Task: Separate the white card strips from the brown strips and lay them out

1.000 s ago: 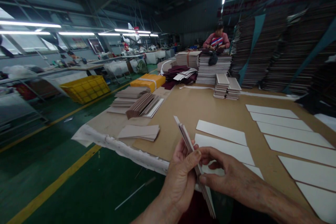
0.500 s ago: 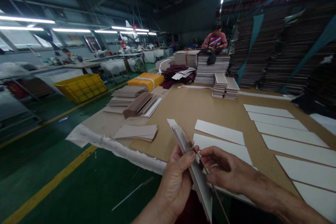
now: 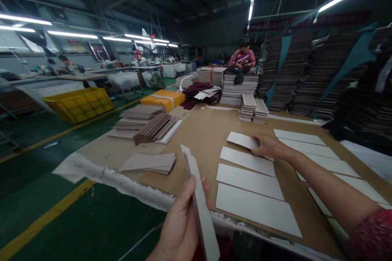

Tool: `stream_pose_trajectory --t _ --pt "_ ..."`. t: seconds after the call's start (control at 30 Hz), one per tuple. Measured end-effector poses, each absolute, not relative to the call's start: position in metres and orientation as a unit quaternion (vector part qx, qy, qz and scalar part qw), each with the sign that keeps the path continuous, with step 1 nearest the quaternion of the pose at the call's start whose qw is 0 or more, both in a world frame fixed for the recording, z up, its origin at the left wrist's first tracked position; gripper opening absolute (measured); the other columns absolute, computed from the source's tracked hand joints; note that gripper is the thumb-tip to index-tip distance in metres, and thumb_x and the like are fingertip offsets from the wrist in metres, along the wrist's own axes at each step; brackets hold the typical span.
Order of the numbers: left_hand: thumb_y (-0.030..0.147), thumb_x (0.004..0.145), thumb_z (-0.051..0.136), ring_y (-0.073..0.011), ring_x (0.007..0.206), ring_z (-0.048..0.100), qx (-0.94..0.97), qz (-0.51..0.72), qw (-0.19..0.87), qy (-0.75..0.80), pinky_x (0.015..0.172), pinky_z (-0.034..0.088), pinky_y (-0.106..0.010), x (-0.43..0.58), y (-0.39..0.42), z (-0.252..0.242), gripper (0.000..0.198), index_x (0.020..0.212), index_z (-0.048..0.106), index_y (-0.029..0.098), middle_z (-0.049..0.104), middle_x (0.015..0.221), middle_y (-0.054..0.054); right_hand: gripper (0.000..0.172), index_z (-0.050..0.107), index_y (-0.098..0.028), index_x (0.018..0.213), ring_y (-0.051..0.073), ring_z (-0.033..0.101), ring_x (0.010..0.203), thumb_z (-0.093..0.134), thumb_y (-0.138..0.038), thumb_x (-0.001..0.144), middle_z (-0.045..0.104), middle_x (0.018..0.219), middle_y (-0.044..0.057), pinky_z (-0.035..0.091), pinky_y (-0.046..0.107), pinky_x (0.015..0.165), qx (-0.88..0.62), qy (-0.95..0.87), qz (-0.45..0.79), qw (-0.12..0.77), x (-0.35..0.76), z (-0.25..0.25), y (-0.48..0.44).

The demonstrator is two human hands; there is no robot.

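Observation:
My left hand [image 3: 180, 222] is closed round a thin stack of long white cards [image 3: 198, 200], held on edge near the table's front edge. My right hand [image 3: 268, 145] reaches forward over the brown table [image 3: 208, 130] and rests on a single white card [image 3: 243, 140], fingers bent on its right end. That card lies at the far end of a column of white cards [image 3: 249, 179] laid flat side by side. A second column of white cards [image 3: 309, 147] lies to the right, partly under my forearm.
Piles of brown card pieces [image 3: 153, 124] sit at the table's left, small stacks [image 3: 252, 108] further back. A person [image 3: 243, 58] sits on a tall pile at the far end. Dark stacked sheets [image 3: 321, 73] rise on the right. A yellow crate [image 3: 78, 104] stands on the green floor.
My right hand has left the stack and carried one card forward onto the table, at the far end of the left column. The left hand still holds the stack.

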State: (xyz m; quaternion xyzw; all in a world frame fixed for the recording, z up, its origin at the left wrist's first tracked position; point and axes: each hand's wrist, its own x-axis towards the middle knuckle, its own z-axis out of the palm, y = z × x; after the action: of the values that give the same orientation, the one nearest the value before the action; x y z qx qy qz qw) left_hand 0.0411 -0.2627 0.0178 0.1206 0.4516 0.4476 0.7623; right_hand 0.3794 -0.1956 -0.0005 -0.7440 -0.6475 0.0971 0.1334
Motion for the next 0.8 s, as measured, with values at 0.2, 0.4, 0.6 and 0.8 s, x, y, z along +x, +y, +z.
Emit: stream_pose_trajectory --t 0.2,0.4,0.6,0.8 --pt "0.016 0.097 0.057 -0.0193 0.086 0.072 0.105 0.462 0.753 0.457 0.061 0.06 -0.027 0.034 -0.257 0.023 0.017 0.105 0.071 0.01 0.073 0.112 -0.013 0.034 0.067 -0.011 0.109 0.025 0.06 0.102 0.071 -0.017 0.076 0.064 0.113 0.012 0.046 0.037 0.093 -0.709 -0.685 0.125 0.115 0.386 -0.014 -0.185" --pt "0.011 0.095 0.06 -0.0177 0.087 0.071 0.102 0.462 0.784 0.402 0.068 0.061 -0.029 0.036 -0.258 0.015 0.018 0.11 0.069 0.011 0.072 0.109 -0.011 0.037 0.07 -0.012 0.111 0.027 0.06 0.105 0.068 -0.014 0.074 0.065 0.112 0.014 0.045 0.034 0.095 -0.703 -0.683 0.145 0.137 0.384 -0.014 -0.185" --pt "0.008 0.074 0.084 -0.0148 0.089 0.068 0.133 0.468 0.818 0.306 0.081 0.059 -0.03 0.046 -0.257 0.006 0.039 0.108 0.068 0.018 0.071 0.104 -0.003 0.052 0.06 -0.018 0.133 0.028 0.056 0.122 0.053 -0.052 0.094 0.06 0.134 0.012 0.044 0.041 0.105 -0.637 -0.699 0.237 0.223 0.304 0.01 -0.233" --pt "0.014 0.059 0.094 -0.0117 0.082 0.064 0.196 0.49 0.811 0.252 0.079 0.052 -0.023 0.061 -0.256 0.007 0.062 0.114 0.066 0.019 0.068 0.097 0.0 0.047 0.064 -0.026 0.123 0.028 0.058 0.114 0.068 -0.05 0.083 0.064 0.126 0.005 0.045 0.044 0.099 -0.514 -0.637 0.489 0.302 0.224 0.033 -0.293"
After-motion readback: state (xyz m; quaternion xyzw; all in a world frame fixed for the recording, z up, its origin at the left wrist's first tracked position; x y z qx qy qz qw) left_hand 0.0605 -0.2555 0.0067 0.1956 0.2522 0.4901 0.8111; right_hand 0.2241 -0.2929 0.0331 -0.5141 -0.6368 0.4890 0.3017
